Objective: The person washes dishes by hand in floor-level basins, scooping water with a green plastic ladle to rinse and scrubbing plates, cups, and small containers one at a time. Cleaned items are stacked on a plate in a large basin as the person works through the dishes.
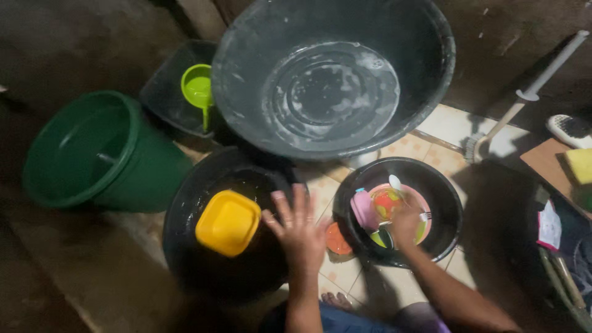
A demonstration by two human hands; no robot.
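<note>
The left hand [300, 231] hovers with fingers spread, holding nothing, just right of the yellow plastic container [228, 222] in the near-left black basin [185, 203], which looks light, stiff and wet-slippery, best gripped by its rim, while the right hand [407, 223] reaches among dishes in the right-hand black bowl [447, 191], its grip hidden.

Not much packaging showing here, honestly: just a small white packet with pink printing [549, 226] sitting at the far right edge, on the dark clutter there. No signs or screens showing up anywhere.
</note>
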